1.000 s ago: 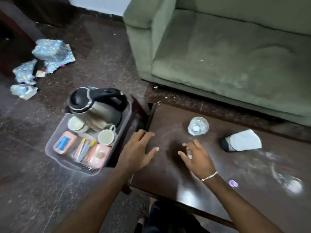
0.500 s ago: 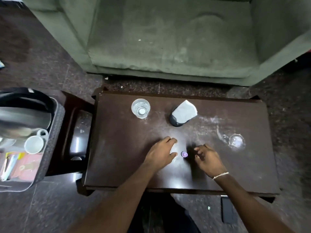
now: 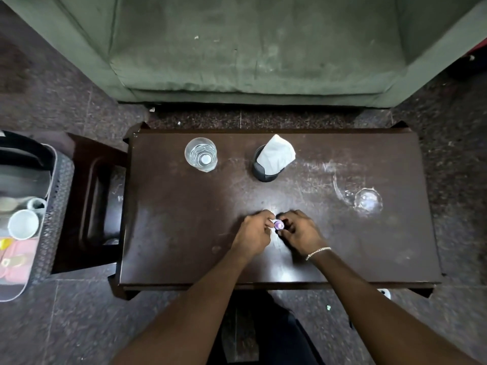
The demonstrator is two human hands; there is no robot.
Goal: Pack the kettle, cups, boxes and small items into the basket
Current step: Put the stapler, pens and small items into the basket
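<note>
A tiny purple-capped item [image 3: 278, 224] sits low over the dark wooden table [image 3: 184, 233], pinched between the fingertips of both hands. My left hand [image 3: 255, 234] closes on its left side and my right hand [image 3: 299, 231], with a bracelet at the wrist, on its right side. At the far left the grey basket [image 3: 54, 206] holds the steel kettle [image 3: 21, 177], white cups [image 3: 23, 223] and pink boxes [image 3: 15, 262]; only its right part is in frame.
A water glass [image 3: 201, 154] and a black holder with a white napkin [image 3: 272, 160] stand at the table's back. An upturned clear glass [image 3: 367, 201] lies at the right. A green sofa [image 3: 250, 48] is behind, and a dark side table [image 3: 92, 201] stands under the basket.
The view has swung from the basket to the table. Both hands moved inward and closed on the small purple item, which lay between them half a second ago.
</note>
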